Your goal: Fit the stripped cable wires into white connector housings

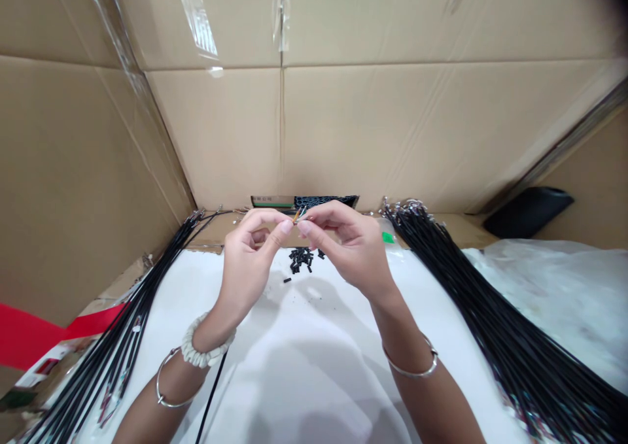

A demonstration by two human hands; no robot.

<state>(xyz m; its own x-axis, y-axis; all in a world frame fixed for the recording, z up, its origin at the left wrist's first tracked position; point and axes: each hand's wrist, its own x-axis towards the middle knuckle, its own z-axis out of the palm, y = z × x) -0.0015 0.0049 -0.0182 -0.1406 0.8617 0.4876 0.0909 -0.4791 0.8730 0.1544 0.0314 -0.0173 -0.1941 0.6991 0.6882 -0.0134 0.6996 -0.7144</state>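
Observation:
Thin coloured wires (296, 216), yellow-orange and greenish, show between the fingertips of both hands above the far edge of the white work surface. My left hand (245, 261) is closed in a pinch on them from the left, thumb against forefinger. From the right, my right hand (350, 248) pinches the same wires, its fingertips nearly meeting the left ones. Which wire each hand grips is too small to tell. A single black cable (212, 395) emerges below my left wrist; its upper part is hidden. Beneath the hands lie several short black tube pieces (301, 259).
Bundles of black cables with wire ends lie at the left (147, 287) and right (471, 300) of the white surface (304, 352). Cardboard walls (353, 123) surround it. A black object (527, 212), clear plastic sheeting (554, 300) and a green sticker (388, 237) are on the right.

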